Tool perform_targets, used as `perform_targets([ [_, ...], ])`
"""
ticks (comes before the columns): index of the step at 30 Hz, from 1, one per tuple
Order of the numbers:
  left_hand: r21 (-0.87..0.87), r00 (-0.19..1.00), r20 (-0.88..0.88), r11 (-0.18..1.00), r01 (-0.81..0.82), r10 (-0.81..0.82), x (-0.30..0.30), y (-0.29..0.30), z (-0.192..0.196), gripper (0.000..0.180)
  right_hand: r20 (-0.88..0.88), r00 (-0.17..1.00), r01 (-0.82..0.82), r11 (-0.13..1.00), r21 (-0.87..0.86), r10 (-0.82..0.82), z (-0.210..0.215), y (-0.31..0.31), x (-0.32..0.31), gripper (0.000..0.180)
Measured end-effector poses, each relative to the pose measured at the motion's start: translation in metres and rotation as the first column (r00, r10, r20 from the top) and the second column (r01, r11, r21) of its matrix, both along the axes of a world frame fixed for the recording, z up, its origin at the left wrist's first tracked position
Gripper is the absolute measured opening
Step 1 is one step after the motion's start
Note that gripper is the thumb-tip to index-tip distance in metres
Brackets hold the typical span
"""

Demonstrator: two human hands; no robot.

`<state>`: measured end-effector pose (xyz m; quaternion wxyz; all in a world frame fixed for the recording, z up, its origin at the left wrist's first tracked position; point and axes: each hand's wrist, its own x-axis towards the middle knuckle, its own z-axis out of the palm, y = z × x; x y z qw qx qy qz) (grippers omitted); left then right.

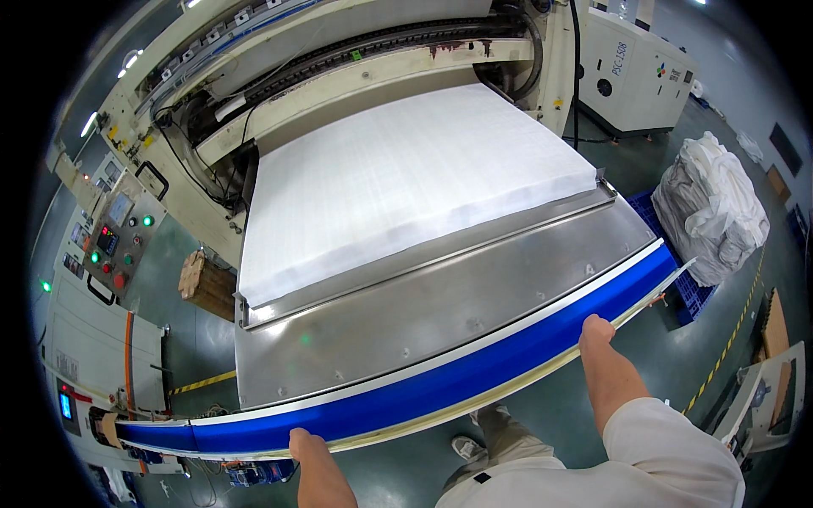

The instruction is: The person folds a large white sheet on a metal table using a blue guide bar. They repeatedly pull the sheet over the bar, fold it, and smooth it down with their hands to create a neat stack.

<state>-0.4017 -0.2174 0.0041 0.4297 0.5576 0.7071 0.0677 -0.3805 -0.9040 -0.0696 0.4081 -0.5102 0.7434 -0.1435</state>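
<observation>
My left hand (306,444) is closed at the near edge of a long blue conveyor belt (406,378), left of its middle. Farther right along the same edge, my right hand (597,329) is curled over the pale side rail. The fingertips of both hands are mostly hidden. Beyond the belt lies a bare metal table (449,315). Behind that, a wide, thick stack of white sheet material (415,186) rests under the frame of a large cream machine (373,78).
A control panel (118,233) with lit buttons stands at left, near a brown carton-like block (206,284). To the right, a wrapped white bundle (710,203) sits on a blue pallet (696,298). A white cabinet (631,80) stands at the back right.
</observation>
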Motion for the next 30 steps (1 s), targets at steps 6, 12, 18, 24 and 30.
perform_targets([
  [6, -0.092, 0.978, 0.083, 0.979, -0.182, 0.19, 0.007, -0.011, 0.005, 0.041, -0.232, 0.943, -0.254, 0.966, -0.037, 0.239, -0.043, -0.027, -0.006, 0.05],
  [12, -0.061, 0.982, 0.115, 0.987, -0.146, 0.152, -0.002, 0.001, 0.007, 0.043, 0.081, 0.995, 0.053, 0.999, -0.003, -0.052, 0.001, 0.012, 0.002, 0.051],
  [18, -0.065, 0.999, 0.021, 0.997, -0.028, 0.03, 0.001, -0.01, 0.007, 0.044, 0.056, 0.998, 0.04, 0.999, 0.022, -0.042, 0.0, -0.005, -0.003, 0.053],
  [24, 0.009, 0.989, -0.081, 0.992, 0.128, -0.127, -0.007, 0.013, -0.009, 0.044, 0.02, 0.998, 0.058, 0.997, -0.048, -0.057, 0.0, 0.01, 0.003, 0.052],
  [30, -0.086, 0.982, 0.101, 0.985, -0.149, 0.158, 0.0, -0.002, 0.008, 0.044, -0.067, 0.997, -0.051, 0.998, -0.024, 0.049, -0.024, -0.003, 0.002, 0.051],
])
